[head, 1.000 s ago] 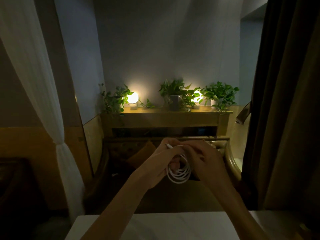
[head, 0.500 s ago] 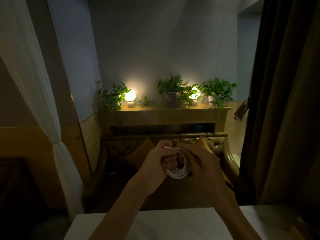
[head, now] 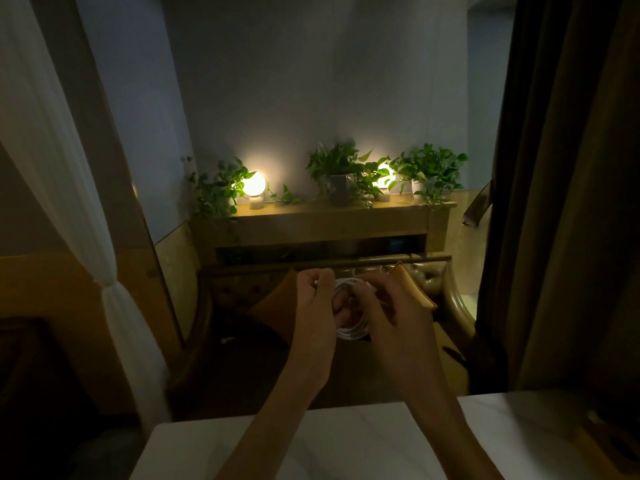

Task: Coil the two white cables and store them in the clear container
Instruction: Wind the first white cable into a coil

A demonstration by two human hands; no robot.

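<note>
Dim room; left hand [head: 317,306] and right hand [head: 391,306] are gripping white cable [head: 351,332] coil between them; winding step, next securing the tail.

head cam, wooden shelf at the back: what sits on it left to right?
Trailing green leafy plant → round glowing globe lamp → green leafy plant in a grey square pot → second glowing globe lamp, partly behind leaves → bushy green plant at the shelf's right end.
</note>
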